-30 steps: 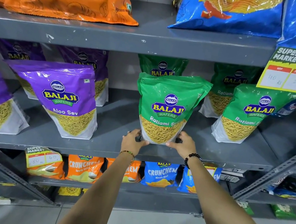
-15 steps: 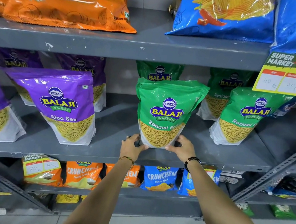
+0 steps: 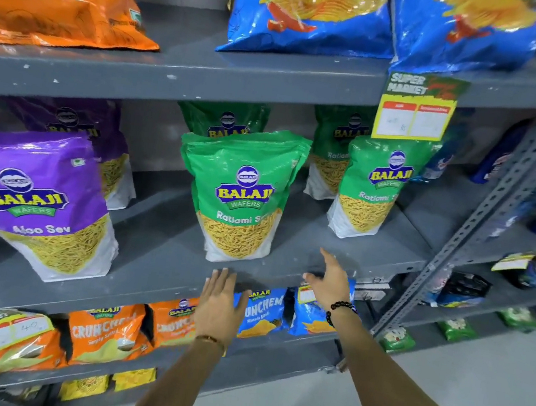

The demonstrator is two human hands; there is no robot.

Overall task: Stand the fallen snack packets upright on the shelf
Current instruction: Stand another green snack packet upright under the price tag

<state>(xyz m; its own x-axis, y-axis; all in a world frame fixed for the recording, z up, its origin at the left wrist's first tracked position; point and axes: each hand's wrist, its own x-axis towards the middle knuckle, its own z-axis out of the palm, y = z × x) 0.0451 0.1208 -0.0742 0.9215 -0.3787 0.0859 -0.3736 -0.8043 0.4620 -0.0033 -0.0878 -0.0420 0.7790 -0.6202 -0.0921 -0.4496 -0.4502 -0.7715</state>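
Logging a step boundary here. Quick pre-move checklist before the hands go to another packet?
1. Middle green Ratlami Sev packet upright on the grey shelf: ok.
2. Left hand off the packet, open: ok.
3. Right hand off the packet, open: ok.
4. Right green packet upright: ok, leaning slightly.
5. Purple Aloo Sev packet upright: ok, though tilted.
6. Any packet fallen flat on this shelf: cannot tell, rear rows partly hidden.
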